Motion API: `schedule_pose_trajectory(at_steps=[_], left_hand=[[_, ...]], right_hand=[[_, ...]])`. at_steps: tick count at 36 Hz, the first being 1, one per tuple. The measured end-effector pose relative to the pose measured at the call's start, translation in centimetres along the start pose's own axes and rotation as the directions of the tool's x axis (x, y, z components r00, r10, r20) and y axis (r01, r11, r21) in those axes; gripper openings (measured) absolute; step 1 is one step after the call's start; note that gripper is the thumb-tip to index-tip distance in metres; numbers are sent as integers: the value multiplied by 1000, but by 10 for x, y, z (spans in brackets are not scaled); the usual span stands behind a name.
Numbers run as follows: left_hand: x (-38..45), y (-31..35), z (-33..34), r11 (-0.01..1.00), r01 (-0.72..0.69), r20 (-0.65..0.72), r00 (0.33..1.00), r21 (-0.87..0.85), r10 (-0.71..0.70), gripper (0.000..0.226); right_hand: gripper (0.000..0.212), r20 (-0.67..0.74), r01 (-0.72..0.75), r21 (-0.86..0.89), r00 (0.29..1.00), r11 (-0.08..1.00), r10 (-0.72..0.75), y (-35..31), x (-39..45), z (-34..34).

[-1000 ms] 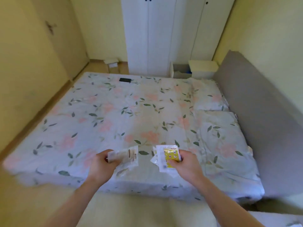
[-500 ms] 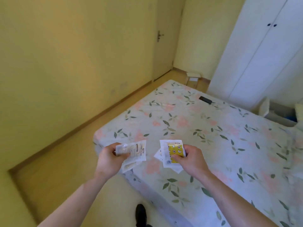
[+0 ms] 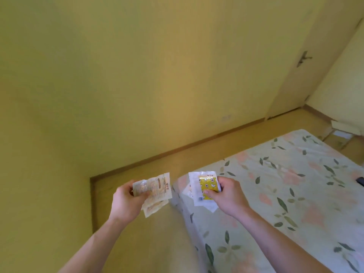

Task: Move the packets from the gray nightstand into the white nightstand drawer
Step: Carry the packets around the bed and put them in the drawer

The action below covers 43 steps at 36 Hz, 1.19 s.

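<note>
Head view: both hands carry packets, held up in front of the body by the corner of the bed (image 3: pixel 285 194).

Left hand (image 3: pixel 126 201) grips a small stack of pale packets (image 3: pixel 157 191), thumb curled over their near end and fingers tucked behind, the sheets fanning out to the right. Right hand (image 3: pixel 228 196) pinches the white-and-yellow packets (image 3: pixel 204 189), thumb pressed on the yellow face, fingers wrapped round the right edge. A gap separates the two bundles, above the floor (image 3: pixel 122 174) and the flowered cover's edge.
</note>
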State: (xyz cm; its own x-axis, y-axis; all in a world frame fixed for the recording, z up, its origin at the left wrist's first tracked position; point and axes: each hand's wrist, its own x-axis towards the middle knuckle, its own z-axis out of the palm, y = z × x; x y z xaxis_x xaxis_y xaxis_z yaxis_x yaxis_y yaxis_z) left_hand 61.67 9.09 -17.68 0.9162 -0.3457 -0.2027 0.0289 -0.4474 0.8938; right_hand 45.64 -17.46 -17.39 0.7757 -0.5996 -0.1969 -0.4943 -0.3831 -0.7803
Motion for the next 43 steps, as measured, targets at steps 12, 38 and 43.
schedule_pose_trajectory(at_steps=[12,38,43], left_hand=[[229,5,-63,1000,26,5,1000,-1,-26,20],[643,207,113,966,-243,401,897,94,187,17],[711,241,173,950,-287,484,853,124,194,14]], right_hand=[[14,-1,-30,39,1000,999,30,-80,203,89],[12,-236,-208,247,934,946,267,-85,552,-15],[12,-296,-230,289,902,929,315,-73,604,-50]])
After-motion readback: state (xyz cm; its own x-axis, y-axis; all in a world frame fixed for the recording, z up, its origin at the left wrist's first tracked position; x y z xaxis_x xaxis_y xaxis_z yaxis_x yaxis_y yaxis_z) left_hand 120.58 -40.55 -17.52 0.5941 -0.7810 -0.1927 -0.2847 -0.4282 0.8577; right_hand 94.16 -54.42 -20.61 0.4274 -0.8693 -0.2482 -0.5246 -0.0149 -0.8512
